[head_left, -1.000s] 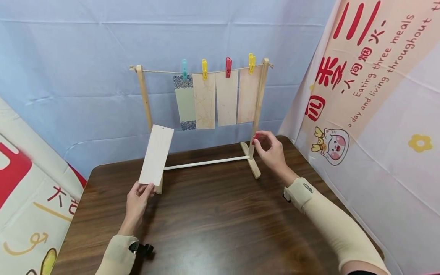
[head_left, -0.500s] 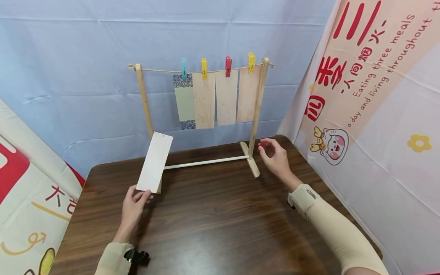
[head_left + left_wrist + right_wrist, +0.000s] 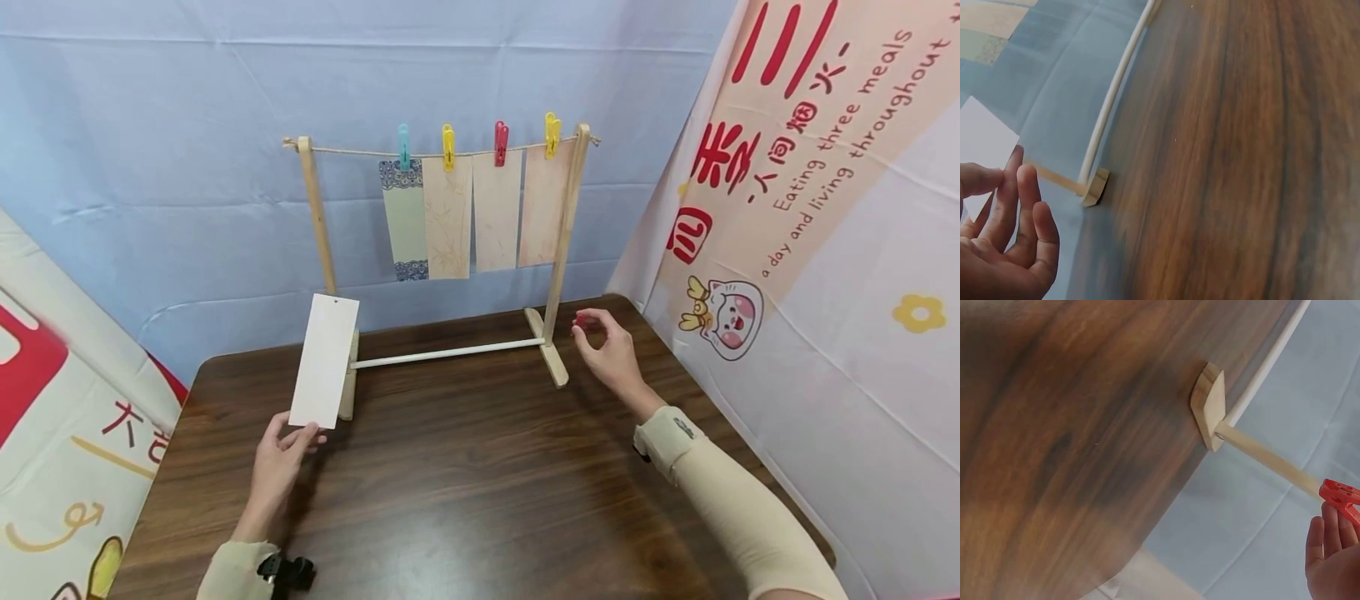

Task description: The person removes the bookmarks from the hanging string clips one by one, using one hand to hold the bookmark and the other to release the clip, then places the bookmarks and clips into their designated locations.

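Observation:
My left hand [image 3: 279,467] pinches the bottom edge of a white paper card [image 3: 324,362] between thumb and fingers; the card stands upright with a small hole at its top. It overlaps the left foot of the wooden rack in the head view. In the left wrist view the thumb lies over the card's [image 3: 985,134] lower part. My right hand [image 3: 611,354], to the right of the rack's right post, pinches a red clothespin [image 3: 1341,495], mostly covered by the fingers in the head view. Four-sided paper cards, among them a blue-patterned one [image 3: 405,221], hang from the rack's string.
The wooden rack [image 3: 564,237] stands at the table's back edge, with a white bar [image 3: 450,352] low between its feet. Blue, yellow and red clothespins [image 3: 501,143] grip the string [image 3: 352,152]. Brown wooden table [image 3: 465,475] lies in front; printed cloths flank both sides.
My left hand has moved down and left with the card. The right hand has drawn right and down, away from the rack's post, still pinching the red clothespin.

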{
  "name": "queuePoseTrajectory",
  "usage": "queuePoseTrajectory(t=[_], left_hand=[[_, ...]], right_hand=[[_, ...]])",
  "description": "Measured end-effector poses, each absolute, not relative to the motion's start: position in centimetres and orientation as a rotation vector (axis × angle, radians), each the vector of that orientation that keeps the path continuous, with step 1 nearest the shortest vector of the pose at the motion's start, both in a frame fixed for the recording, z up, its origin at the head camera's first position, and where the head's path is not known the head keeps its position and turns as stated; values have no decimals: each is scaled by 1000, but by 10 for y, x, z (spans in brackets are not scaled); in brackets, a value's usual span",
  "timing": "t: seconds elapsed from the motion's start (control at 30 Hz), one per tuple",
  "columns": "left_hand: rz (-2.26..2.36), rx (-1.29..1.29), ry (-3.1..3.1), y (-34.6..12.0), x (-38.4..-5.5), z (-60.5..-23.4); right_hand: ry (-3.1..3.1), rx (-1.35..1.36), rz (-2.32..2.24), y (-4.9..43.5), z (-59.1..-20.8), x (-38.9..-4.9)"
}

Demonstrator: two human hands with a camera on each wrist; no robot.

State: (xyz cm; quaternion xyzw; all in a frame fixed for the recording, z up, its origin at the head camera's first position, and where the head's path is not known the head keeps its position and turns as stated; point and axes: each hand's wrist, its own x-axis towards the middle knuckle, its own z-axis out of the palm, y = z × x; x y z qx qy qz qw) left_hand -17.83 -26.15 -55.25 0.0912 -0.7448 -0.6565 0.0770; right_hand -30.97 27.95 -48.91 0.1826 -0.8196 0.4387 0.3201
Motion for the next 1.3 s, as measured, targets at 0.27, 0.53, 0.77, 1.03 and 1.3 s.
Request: queuePoseTrajectory(t=[0.27, 0.53, 0.77, 1.03, 1.3], left_hand=[[-1967, 289, -2190, -270, -173, -555], [-2043, 339, -2117, -275, -171, -558], [-2057, 414, -2129, -281, -167, -556], [-2000, 496, -2174, -289, -164, -563], [-1923, 507, -2280, -291, -160, -562]], right_hand=[[-2203, 445, 1133, 286, -495, -308], [-2246, 418, 1115, 289, -504, -309], [-2316, 388, 1133, 293, -508, -311], [-2365, 345, 1093, 295, -514, -310], [-2411, 318, 1068, 300, -518, -311]])
